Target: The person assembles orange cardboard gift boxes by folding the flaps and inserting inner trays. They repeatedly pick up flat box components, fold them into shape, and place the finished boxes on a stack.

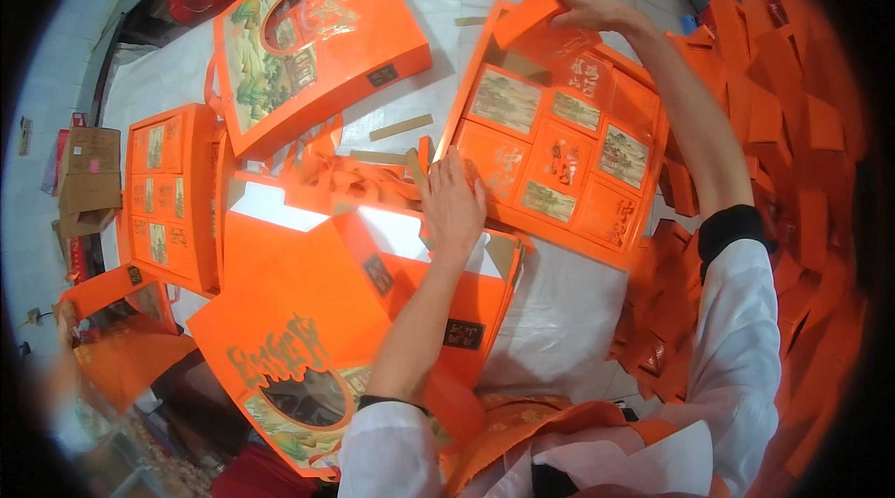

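Note:
A large orange gift box lies on the white-covered table, slightly tilted, its compartments filled with small orange boxes, some with landscape pictures. At its far left corner, my right hand grips a small orange box that sits tilted, partly above the tray. A brownish gap shows beneath it. My left hand rests with fingers stretched out against the near left edge of the gift box. Under my left forearm are orange carton sleeves with white inner flaps, one with an oval window.
A closed orange carton stands at the far left, near another filled gift box. Orange ribbons and cardboard strips lie between. Orange small boxes pile up at right. Another person's hand holds an orange package at left.

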The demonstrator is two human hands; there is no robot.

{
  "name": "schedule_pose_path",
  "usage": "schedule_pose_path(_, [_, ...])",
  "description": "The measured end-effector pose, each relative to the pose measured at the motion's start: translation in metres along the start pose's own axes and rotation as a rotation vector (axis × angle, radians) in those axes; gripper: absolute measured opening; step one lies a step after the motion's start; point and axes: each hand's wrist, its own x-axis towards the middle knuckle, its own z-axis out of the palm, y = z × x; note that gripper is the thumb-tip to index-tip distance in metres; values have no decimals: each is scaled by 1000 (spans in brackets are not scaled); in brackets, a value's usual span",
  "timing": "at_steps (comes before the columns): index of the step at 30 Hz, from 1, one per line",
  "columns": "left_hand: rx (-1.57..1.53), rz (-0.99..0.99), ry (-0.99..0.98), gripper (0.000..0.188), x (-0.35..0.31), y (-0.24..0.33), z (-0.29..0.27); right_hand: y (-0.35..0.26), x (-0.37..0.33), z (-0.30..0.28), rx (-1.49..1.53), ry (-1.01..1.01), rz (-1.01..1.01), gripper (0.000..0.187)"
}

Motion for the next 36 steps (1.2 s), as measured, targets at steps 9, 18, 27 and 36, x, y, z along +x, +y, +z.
schedule_pose_path(9, [-17,-42,-87,58,3,3,0,17,78,81,-211,-87,49,59])
schedule_pose_path(18, [-10,-48,-102,61,3,3,0,36,54,77,-3,-9,365,69])
schedule_pose_path(27, [-6,-41,-85,63,3,1,0,0,-3,105,-340,-38,277,100])
schedule_pose_path(36, [2,-40,-92,60,2,1,2,30,-14,127,-188,487,141,93])
